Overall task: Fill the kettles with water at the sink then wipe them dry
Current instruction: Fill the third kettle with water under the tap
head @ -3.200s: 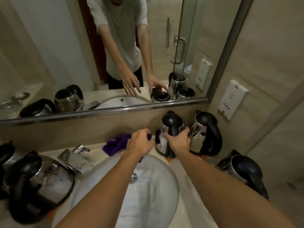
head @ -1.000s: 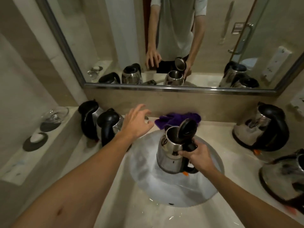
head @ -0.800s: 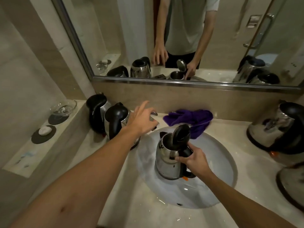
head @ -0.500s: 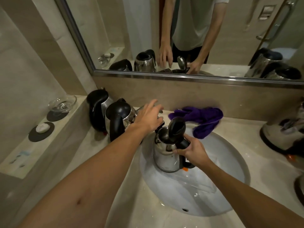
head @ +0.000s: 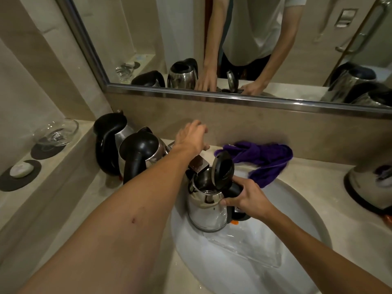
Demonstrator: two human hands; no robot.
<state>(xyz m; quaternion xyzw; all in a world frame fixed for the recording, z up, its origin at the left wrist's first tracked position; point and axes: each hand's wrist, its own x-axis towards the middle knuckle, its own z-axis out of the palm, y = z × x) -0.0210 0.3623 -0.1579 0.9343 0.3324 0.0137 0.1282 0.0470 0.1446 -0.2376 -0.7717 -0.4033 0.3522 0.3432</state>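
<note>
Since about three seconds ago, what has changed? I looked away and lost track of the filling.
The right hand lifted the open-lidded kettle from the back counter into the sink, under the faucet spout; its lid, shut then, now stands open. The left hand left the purple cloth and reached to the faucet handle. The two kettles at left and the cloth stayed put.

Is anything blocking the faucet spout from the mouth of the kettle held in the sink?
Nothing visible does. The kettle lid is flipped up, and the faucet spout sits right at the open mouth.
</note>
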